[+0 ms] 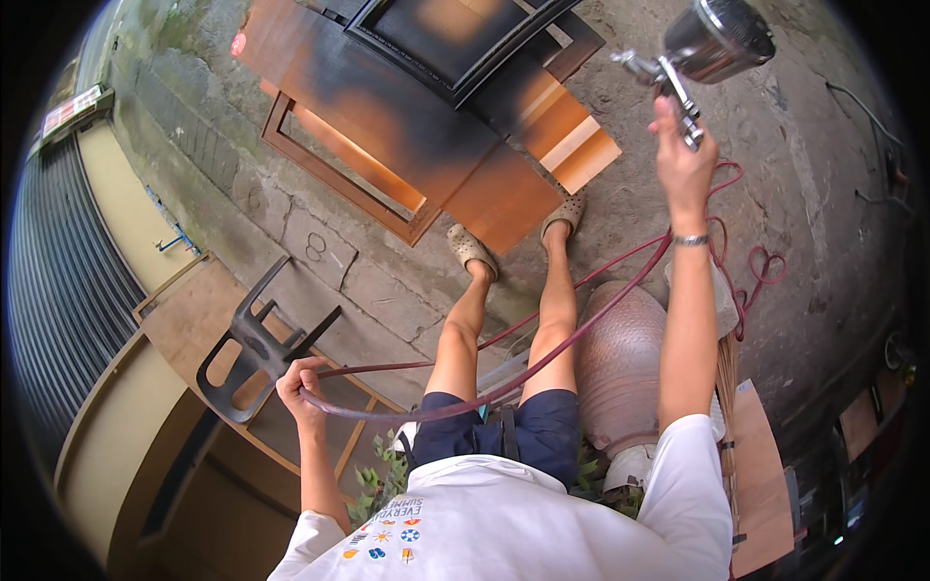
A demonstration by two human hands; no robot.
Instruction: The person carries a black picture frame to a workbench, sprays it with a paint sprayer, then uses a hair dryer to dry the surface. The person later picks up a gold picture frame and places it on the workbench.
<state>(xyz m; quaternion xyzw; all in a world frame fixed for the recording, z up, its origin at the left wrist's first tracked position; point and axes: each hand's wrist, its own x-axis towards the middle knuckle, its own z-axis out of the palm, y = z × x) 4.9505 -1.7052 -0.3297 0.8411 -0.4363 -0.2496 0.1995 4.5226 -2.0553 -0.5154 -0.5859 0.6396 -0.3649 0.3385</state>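
Note:
My right hand [685,160] is raised at the upper right, its fingers wrapped round the handle of a metal spray gun [675,82] with a shiny cup [719,39] on top. At the left, my left hand [302,385] is closed round a looped dark red hose [465,407]. The hose crosses in front of my legs and runs up toward my right wrist. On the ground ahead, a black frame [412,58] lies over a brown board [407,145] with patches of black paint. An open wooden frame [334,174] lies partly under that board.
My feet, in beige clogs [472,254], stand at the board's near edge. More hose [765,266] coils on the concrete at the right. A large textured jar [620,358] stands beside my right leg. A dark plastic chair [254,358] is near my left hand. Leafy plants [378,484] grow behind me.

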